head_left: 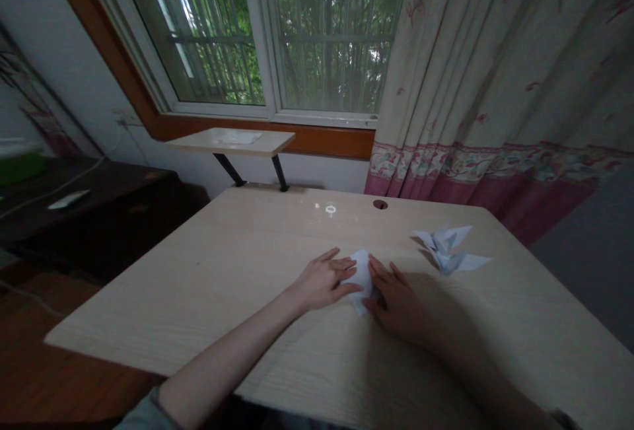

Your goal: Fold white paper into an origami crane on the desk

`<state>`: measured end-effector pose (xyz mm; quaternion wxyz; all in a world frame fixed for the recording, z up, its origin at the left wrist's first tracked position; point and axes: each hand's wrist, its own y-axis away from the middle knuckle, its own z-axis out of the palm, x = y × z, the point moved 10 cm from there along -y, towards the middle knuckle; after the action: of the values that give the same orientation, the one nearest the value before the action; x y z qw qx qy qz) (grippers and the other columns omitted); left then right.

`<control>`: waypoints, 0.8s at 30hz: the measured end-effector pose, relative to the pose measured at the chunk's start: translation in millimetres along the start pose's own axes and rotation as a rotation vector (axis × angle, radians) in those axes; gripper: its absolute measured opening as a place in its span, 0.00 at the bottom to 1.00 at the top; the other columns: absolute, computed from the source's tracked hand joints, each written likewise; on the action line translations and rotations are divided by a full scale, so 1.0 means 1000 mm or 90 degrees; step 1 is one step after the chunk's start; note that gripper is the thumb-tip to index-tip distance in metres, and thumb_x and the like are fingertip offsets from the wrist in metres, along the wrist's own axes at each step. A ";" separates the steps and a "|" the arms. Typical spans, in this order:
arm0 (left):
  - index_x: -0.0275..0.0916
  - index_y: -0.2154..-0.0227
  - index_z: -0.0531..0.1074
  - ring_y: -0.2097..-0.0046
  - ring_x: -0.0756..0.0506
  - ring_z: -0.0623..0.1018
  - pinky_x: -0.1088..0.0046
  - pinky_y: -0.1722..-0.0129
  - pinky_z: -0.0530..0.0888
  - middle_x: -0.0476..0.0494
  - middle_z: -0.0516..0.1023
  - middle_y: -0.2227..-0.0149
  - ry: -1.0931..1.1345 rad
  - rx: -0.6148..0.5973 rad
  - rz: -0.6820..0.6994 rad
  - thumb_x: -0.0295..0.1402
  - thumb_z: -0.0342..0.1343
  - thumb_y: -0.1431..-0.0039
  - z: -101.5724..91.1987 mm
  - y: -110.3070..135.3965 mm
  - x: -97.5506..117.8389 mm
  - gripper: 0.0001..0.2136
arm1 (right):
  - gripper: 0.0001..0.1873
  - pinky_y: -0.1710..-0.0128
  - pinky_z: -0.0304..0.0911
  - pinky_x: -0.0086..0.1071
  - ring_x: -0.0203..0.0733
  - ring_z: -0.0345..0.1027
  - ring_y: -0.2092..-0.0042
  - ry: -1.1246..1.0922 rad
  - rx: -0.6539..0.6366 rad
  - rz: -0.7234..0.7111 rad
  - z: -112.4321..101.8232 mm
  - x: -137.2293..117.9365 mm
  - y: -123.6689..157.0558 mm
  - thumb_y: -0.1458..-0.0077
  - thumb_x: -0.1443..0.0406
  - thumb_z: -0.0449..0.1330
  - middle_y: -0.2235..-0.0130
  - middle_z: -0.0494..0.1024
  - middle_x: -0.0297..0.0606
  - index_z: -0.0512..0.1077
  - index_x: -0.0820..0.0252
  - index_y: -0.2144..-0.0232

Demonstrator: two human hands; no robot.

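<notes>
Head view: small white folded paper piece (362,276) lies flat on the pale wooden table (222,285), near its middle. Left hand (324,281) and right hand (396,301) lie flat, fingers extended, pressing its side edges; nothing pinched. Paper looks light, thin, easily creased and likely to slide. Best pinched at a free corner.

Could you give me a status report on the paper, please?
Both flat: left hand and right hand pressing the folded white paper. Paper lying on the wooden table. Two origami figures off right, apart from hands.
</notes>
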<state>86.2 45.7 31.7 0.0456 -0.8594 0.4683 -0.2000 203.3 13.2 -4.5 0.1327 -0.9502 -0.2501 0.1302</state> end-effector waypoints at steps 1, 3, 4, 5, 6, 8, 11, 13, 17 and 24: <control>0.39 0.45 0.76 0.38 0.42 0.75 0.54 0.31 0.61 0.38 0.77 0.41 0.002 0.006 -0.003 0.47 0.49 0.27 -0.001 0.000 0.000 0.21 | 0.35 0.33 0.55 0.57 0.56 0.55 0.30 0.006 -0.008 -0.002 0.001 -0.001 0.000 0.39 0.62 0.58 0.31 0.61 0.54 0.58 0.62 0.32; 0.40 0.47 0.77 0.40 0.42 0.77 0.54 0.33 0.64 0.39 0.78 0.43 0.009 0.028 -0.004 0.44 0.49 0.26 -0.004 0.000 -0.002 0.18 | 0.38 0.33 0.55 0.58 0.59 0.54 0.30 0.015 -0.021 -0.014 0.003 -0.003 0.000 0.40 0.58 0.60 0.30 0.59 0.57 0.56 0.64 0.31; 0.40 0.48 0.78 0.42 0.42 0.78 0.54 0.35 0.66 0.40 0.79 0.44 0.015 0.041 -0.002 0.44 0.49 0.26 -0.005 0.000 -0.002 0.17 | 0.40 0.33 0.55 0.60 0.60 0.53 0.30 0.018 -0.026 -0.024 0.003 -0.004 0.001 0.40 0.56 0.61 0.30 0.58 0.59 0.56 0.65 0.31; 0.41 0.49 0.78 0.43 0.42 0.79 0.54 0.36 0.67 0.40 0.80 0.44 0.020 0.052 0.001 0.43 0.50 0.26 -0.006 0.000 -0.003 0.17 | 0.42 0.33 0.54 0.61 0.61 0.52 0.30 0.020 -0.029 -0.034 0.003 -0.005 0.001 0.40 0.53 0.61 0.30 0.57 0.60 0.56 0.66 0.31; 0.41 0.49 0.79 0.44 0.42 0.80 0.54 0.37 0.68 0.41 0.81 0.45 0.025 0.061 0.005 0.42 0.50 0.26 -0.007 0.000 -0.003 0.16 | 0.44 0.34 0.54 0.62 0.62 0.52 0.30 0.020 -0.031 -0.045 0.004 -0.006 0.001 0.41 0.51 0.61 0.30 0.56 0.61 0.55 0.67 0.31; 0.40 0.51 0.79 0.46 0.42 0.81 0.55 0.38 0.70 0.41 0.81 0.46 0.032 0.071 0.011 0.41 0.49 0.26 -0.008 0.000 -0.004 0.16 | 0.47 0.34 0.54 0.63 0.64 0.51 0.30 0.015 -0.030 -0.062 0.004 -0.008 0.001 0.42 0.47 0.62 0.30 0.56 0.63 0.54 0.68 0.30; 0.40 0.52 0.80 0.46 0.42 0.81 0.55 0.38 0.71 0.41 0.82 0.47 0.033 0.073 0.008 0.39 0.49 0.26 -0.010 0.000 -0.005 0.15 | 0.43 0.34 0.55 0.61 0.61 0.55 0.31 -0.005 -0.001 -0.063 0.004 -0.005 0.001 0.40 0.49 0.62 0.31 0.59 0.57 0.55 0.62 0.30; 0.39 0.52 0.79 0.46 0.42 0.81 0.56 0.39 0.71 0.41 0.82 0.47 0.034 0.073 0.005 0.36 0.50 0.27 -0.010 0.000 -0.005 0.14 | 0.34 0.33 0.56 0.58 0.57 0.59 0.32 -0.024 0.034 -0.048 0.001 0.000 0.000 0.36 0.56 0.60 0.32 0.64 0.50 0.58 0.53 0.31; 0.40 0.50 0.78 0.47 0.43 0.81 0.58 0.41 0.74 0.43 0.82 0.48 0.041 0.086 0.000 0.29 0.51 0.32 -0.011 0.002 -0.007 0.14 | 0.26 0.34 0.59 0.57 0.53 0.65 0.36 -0.060 0.086 -0.045 -0.006 0.006 -0.001 0.35 0.64 0.55 0.37 0.72 0.43 0.64 0.49 0.35; 0.41 0.46 0.75 0.46 0.41 0.80 0.56 0.41 0.73 0.43 0.81 0.45 0.054 0.070 0.001 0.27 0.55 0.41 -0.012 0.002 -0.004 0.20 | 0.29 0.39 0.65 0.51 0.50 0.69 0.40 -0.119 0.133 -0.047 -0.014 0.020 0.001 0.38 0.71 0.51 0.41 0.76 0.42 0.64 0.51 0.36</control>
<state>77.8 48.7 41.1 0.0735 -0.8460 0.4588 -0.2615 224.5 20.2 4.7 0.2116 -0.9052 -0.2812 0.2384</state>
